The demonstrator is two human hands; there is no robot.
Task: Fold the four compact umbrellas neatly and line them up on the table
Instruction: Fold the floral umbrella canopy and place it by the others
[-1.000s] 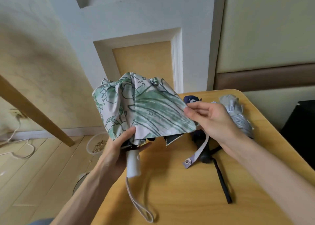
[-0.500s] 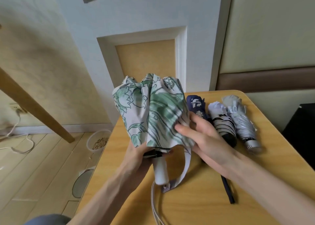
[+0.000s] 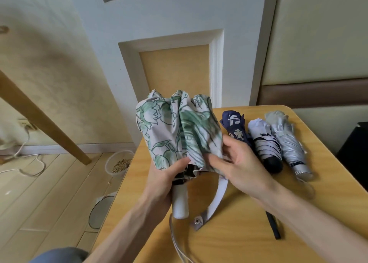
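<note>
Tabletop (image 3: 258,242): pale yellow wood with a rounded far corner, filling lower right of view; near and right edges cut off by frame.

Floral umbrella (image 3: 169,131): white canopy with green leaf print, collapsed but loose and bunched, held upright above left part of tabletop, handle end down; apart from the row.

Right hand (image 3: 245,171): reaching in from lower right, back toward camera, fingers (image 3: 231,144) and thumb bent onto right-hand folds of canopy, pinching fabric; some fingertips buried in cloth.

Left hand (image 3: 163,185): coming up from lower centre, clenched round neck of floral umbrella just above handle, thumb pressed across lower hem; remaining digits hidden behind fabric.

Navy umbrella (image 3: 235,127), striped umbrella (image 3: 264,149), silver umbrella (image 3: 288,145): rolled tight, lying side by side and touching on far right part of tabletop; lower end of navy one hidden behind right hand.

Bowl (image 3: 109,166): translucent, on floor (image 3: 49,203) beside left edge of tabletop; brownish grains inside.

Dish (image 3: 99,213): round, on floor nearer camera, partly hidden by tabletop edge; contents impossible to make out.

Handle (image 3: 180,205): white, stubby, protruding below left hand.

Strap (image 3: 218,197): pale closure band, undone, hanging from canopy to tabletop; metal snap (image 3: 198,221) at free end.

Black strap (image 3: 274,229): on tabletop, emerging from under right forearm; attachment hidden.

Wrist cord (image 3: 175,242): from handle base downward, out of frame.
</note>
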